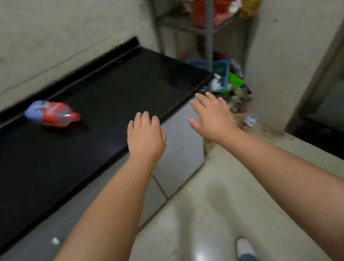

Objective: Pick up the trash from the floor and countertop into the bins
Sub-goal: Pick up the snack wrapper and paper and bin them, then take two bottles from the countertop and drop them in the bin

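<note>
A crushed plastic bottle (52, 114) with a red label and red cap lies on its side on the black countertop (26, 171), to the left of my hands. My left hand (144, 134) hovers over the counter's front edge, palm down, fingers apart, holding nothing. My right hand (211, 116) is stretched out past the counter's end, also open and holding nothing. A small white scrap (250, 120) lies on the floor near the wall. A blue bin (221, 70) holding trash stands in the corner beyond the counter, with green and white litter (234, 82) beside it.
A grey metal shelf rack (206, 25) with orange bags stands in the corner above the bin. Dirt and debris (238, 101) cover the corner floor. A dark doorway threshold (335, 140) runs along the right. My shoe (244, 247) is on the pale tiled floor.
</note>
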